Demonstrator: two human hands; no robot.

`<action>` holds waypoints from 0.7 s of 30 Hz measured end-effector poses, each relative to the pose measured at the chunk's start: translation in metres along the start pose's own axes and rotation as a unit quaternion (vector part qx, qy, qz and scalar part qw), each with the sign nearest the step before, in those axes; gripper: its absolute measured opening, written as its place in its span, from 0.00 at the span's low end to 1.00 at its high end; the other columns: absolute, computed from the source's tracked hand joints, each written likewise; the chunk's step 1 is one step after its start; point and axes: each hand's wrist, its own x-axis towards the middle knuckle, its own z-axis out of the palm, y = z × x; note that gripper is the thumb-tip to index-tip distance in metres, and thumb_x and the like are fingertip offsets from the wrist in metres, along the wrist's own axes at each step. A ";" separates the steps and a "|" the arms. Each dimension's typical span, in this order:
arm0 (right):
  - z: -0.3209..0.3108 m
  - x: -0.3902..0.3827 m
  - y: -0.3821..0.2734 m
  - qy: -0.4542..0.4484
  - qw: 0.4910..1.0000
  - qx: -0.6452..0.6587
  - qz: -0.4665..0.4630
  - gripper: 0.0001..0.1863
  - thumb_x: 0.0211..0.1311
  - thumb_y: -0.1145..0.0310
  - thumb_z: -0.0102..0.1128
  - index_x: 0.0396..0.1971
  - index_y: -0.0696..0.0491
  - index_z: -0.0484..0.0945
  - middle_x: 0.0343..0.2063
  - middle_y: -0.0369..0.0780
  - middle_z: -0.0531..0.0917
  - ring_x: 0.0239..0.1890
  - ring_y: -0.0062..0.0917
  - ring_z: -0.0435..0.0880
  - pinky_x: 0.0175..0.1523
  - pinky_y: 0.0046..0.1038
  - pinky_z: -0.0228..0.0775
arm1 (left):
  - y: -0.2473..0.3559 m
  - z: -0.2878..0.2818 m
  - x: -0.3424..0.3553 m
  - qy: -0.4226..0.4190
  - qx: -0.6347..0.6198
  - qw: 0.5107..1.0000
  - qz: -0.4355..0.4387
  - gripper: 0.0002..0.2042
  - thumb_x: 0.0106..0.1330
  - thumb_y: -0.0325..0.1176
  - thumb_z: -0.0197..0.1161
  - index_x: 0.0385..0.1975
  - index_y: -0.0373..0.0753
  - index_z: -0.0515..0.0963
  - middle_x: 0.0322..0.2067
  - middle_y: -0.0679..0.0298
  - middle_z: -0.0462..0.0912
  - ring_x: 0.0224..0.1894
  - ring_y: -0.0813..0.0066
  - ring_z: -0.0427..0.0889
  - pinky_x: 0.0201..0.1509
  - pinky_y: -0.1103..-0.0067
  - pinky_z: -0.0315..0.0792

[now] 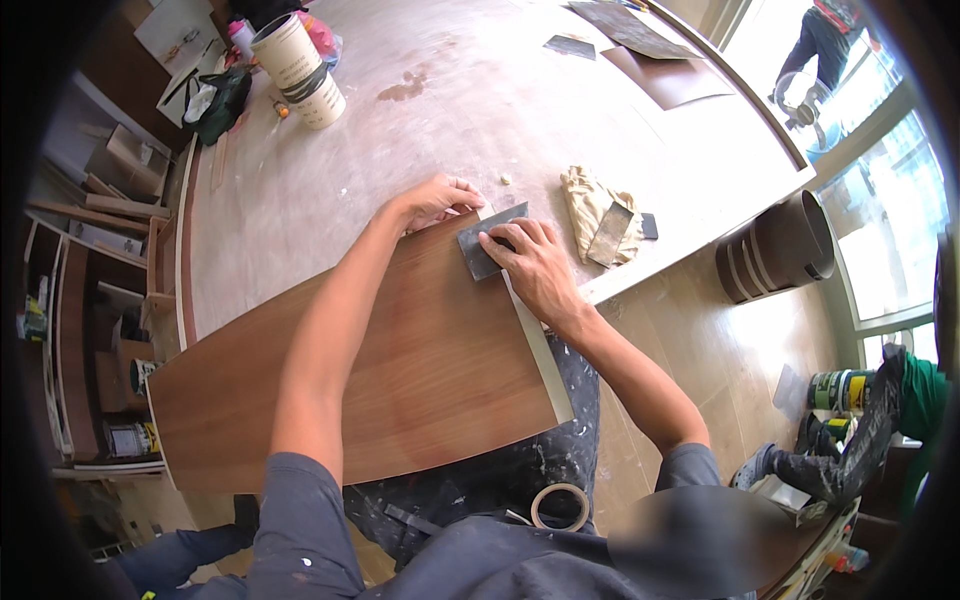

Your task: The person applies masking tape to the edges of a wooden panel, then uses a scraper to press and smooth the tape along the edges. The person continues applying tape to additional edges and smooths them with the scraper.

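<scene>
Panel (430,340), probably stiff, best held by its edges, has the left hand (440,203) curled at its far corner, grip unclear, while the right hand (533,258) clasps a dark plate (476,258).

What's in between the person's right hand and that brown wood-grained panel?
In the head view, a flat dark-grey piece lies between the right hand and the brown wood-grained panel.
</scene>
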 end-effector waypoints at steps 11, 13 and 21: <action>0.023 0.009 0.004 -0.023 0.999 -0.011 0.024 0.25 0.59 0.75 0.56 0.58 0.61 0.80 0.54 0.43 0.81 0.60 0.35 0.77 0.67 0.37 0.69 | 0.022 -0.011 0.007 -0.058 0.094 0.993 -0.032 0.10 0.67 0.41 0.71 0.39 0.43 0.85 0.38 0.70 0.84 0.43 0.79 0.81 0.54 0.75 0.76; 0.023 0.009 0.003 -0.024 0.999 -0.005 0.023 0.25 0.59 0.76 0.56 0.58 0.62 0.79 0.54 0.44 0.81 0.60 0.35 0.77 0.67 0.37 0.69 | 0.019 -0.013 0.008 -0.063 0.083 0.994 -0.027 0.10 0.67 0.41 0.71 0.40 0.43 0.85 0.38 0.70 0.84 0.43 0.79 0.81 0.53 0.76 0.76; 0.025 0.011 0.004 -0.014 1.000 -0.001 0.019 0.25 0.57 0.78 0.57 0.57 0.61 0.80 0.55 0.43 0.82 0.60 0.36 0.78 0.66 0.37 0.72 | 0.019 -0.009 0.004 -0.064 0.077 0.995 -0.004 0.11 0.68 0.40 0.71 0.41 0.41 0.85 0.39 0.69 0.84 0.44 0.79 0.80 0.51 0.76 0.76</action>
